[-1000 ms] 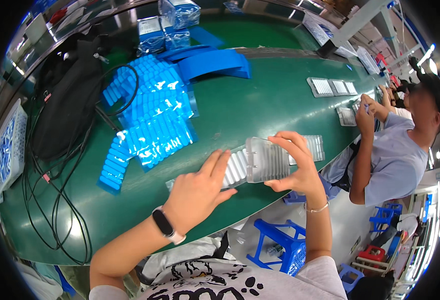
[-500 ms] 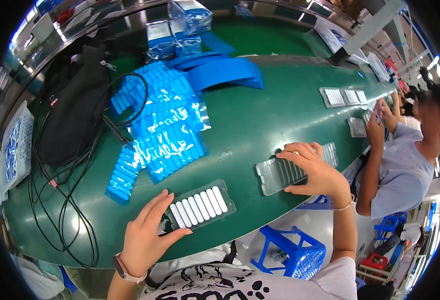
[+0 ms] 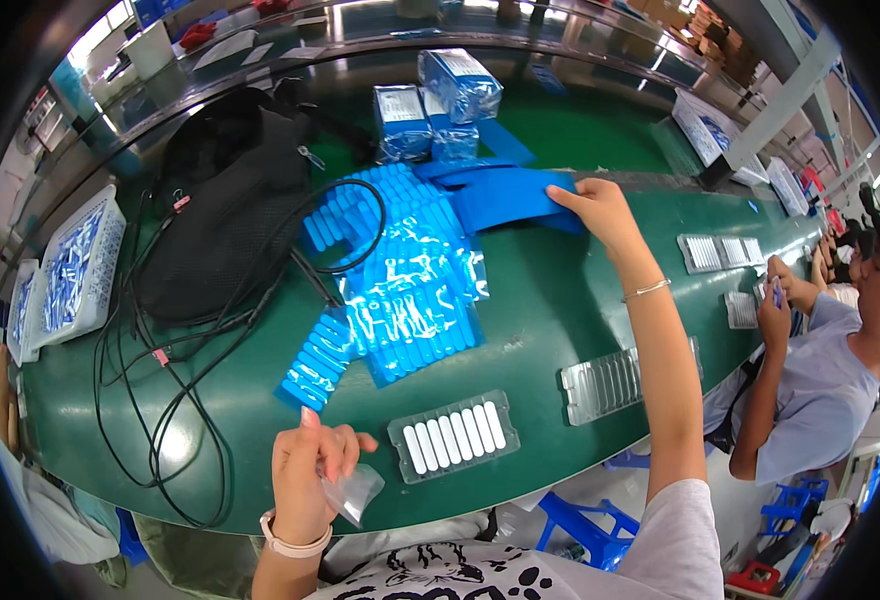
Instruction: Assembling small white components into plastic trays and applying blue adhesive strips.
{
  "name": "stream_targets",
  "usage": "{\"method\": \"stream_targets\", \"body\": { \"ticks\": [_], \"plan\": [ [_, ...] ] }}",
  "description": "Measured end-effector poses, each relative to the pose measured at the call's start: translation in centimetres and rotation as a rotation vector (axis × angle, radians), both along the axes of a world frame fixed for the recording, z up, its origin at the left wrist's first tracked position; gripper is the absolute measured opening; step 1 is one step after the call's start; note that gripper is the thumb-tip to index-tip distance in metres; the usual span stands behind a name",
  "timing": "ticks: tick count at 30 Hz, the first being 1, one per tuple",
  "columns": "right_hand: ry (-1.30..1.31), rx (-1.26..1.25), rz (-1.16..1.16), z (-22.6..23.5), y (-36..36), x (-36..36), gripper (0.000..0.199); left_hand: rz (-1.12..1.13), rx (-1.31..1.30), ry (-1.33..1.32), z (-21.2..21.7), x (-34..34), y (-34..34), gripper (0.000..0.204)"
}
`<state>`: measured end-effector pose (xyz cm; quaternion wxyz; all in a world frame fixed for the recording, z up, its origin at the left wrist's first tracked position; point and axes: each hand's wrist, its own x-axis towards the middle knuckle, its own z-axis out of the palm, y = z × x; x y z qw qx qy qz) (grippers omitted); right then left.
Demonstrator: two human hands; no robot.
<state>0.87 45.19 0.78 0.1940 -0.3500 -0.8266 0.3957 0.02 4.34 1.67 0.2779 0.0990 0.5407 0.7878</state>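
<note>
My left hand is closed at the table's near edge, its fingers curled round a small translucent plastic bag. Just right of it lies a clear plastic tray with several white sticks side by side in its slots. My right hand reaches far across the table and pinches the right end of a blue sheet on a stack of such strips. Beneath my right forearm rests a second clear slotted tray, partly hidden, with no white sticks in its visible slots.
Blue blister-like packs spread over the middle of the green table. Wrapped blue boxes stand behind. A black bag, looped cables and a white basket fill the left. A co-worker sits at right.
My right hand has left the slotted tray and moved up to the blue sheet. My left hand has come off the stick-filled tray, and the small plastic bag now shows in it.
</note>
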Motion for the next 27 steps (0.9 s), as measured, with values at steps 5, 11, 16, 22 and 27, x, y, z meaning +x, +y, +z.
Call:
{"method": "stream_targets", "body": {
  "ticks": [5,11,16,22,27],
  "plan": [
    [-0.064,0.105,-0.007,0.9,1.3,1.4,0.041,-0.083,0.059,-0.208,1.0,0.0,-0.2,0.05],
    [0.512,-0.265,0.248,5.2,-8.7,4.6,0.01,0.034,-0.149,-0.162,1.9,0.1,0.6,0.021],
    [0.37,-1.118,0.599,6.7,-19.3,11.1,0.017,-0.251,0.023,-0.199,-1.2,0.0,0.3,0.025],
    [0.153,-1.177,0.518,4.2,-22.6,11.2,0.008,-0.561,0.25,-0.223,-0.7,2.3,2.4,0.04],
    [0.234,-1.156,0.455,3.7,-24.1,11.1,0.01,-0.405,0.196,-0.276,-1.3,3.0,2.3,0.033]
  ]
}}
